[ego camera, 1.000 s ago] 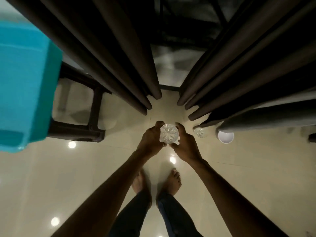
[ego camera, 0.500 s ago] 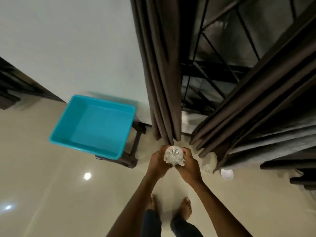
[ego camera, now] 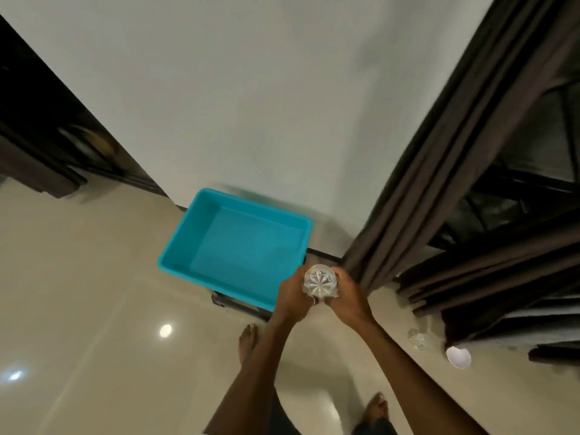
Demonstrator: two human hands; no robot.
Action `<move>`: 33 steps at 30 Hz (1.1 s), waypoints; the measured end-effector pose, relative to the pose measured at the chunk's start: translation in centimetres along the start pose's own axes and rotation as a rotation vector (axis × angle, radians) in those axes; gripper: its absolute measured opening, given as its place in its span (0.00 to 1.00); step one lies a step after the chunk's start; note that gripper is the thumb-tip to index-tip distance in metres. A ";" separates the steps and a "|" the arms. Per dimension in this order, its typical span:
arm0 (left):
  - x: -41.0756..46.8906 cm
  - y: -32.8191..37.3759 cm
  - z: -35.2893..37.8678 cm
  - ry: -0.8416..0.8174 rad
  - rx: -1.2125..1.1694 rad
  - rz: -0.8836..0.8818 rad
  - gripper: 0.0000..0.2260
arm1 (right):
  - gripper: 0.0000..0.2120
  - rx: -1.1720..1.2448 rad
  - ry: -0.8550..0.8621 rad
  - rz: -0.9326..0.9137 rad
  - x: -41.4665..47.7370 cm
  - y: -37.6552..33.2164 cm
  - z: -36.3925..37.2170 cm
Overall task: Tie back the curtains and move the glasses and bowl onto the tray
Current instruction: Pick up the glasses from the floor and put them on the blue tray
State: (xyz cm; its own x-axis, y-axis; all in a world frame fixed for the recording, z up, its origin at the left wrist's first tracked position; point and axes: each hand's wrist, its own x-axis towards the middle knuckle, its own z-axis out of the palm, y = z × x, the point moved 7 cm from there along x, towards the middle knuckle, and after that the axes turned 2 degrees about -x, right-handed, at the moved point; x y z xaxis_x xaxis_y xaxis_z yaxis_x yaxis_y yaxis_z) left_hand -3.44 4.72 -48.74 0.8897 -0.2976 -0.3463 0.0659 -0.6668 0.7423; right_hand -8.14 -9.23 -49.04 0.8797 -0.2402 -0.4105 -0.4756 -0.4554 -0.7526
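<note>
From the head camera, you are looking down at both of your hands, brought together on one clear cut-glass tumbler (ego camera: 320, 282). Your left hand (ego camera: 293, 293) curls its fingers round the tumbler's left side, and your right hand (ego camera: 348, 296) wraps the right side, so the glass is clamped between the two. You see the tumbler end-on, with its star-cut pattern facing the camera. It is held up off the glossy cream tiled floor (ego camera: 94, 324).

In this view the tumbler lies just to the right of the turquoise plastic tray (ego camera: 188, 233), between the tray's rim and the hem of the dark brown curtains (ego camera: 439, 183). It is not in the tray. The tray is rectangular with raised sides, and it rests on a small dark table (ego camera: 238, 304), of which only an edge shows beneath the near corner. The tray stands against the white wall (ego camera: 251, 89).

The curtains hang in long folds on your right and reach the floor. Near their foot, a second clear glass (ego camera: 419, 339) stands on the floor, and a small white bowl (ego camera: 459, 357) sits just beside it, further right. Both are well apart from the tray.

Your left foot (ego camera: 248, 340) is bare and close to the table; your right foot (ego camera: 375, 409) shows near the lower edge. Dark wooden furniture (ego camera: 47, 136) fills the far left, blurred.
</note>
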 end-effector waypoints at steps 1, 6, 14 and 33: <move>0.8 -1.4 -1.2 -0.018 0.015 -0.008 0.24 | 0.25 0.003 0.000 0.030 0.8 -0.9 1.5; 4.9 -7.8 -8.7 -0.080 0.033 -0.015 0.28 | 0.25 0.008 -0.065 0.153 5.3 -5.5 10.0; 9.6 -14.4 -19.9 -0.044 -0.083 -0.080 0.30 | 0.31 -0.034 -0.046 0.103 11.0 -14.3 18.3; 22.7 -19.0 -28.7 0.035 -0.202 -0.085 0.29 | 0.21 -0.035 -0.084 0.029 25.7 -21.8 23.6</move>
State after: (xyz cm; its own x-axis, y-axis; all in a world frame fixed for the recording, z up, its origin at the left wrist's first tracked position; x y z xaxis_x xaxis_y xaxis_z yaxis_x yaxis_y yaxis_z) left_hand 28.41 30.19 -54.22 0.8922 -0.2196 -0.3947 0.2274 -0.5366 0.8126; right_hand 24.67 14.76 -55.27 0.8612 -0.1813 -0.4749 -0.4990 -0.4793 -0.7220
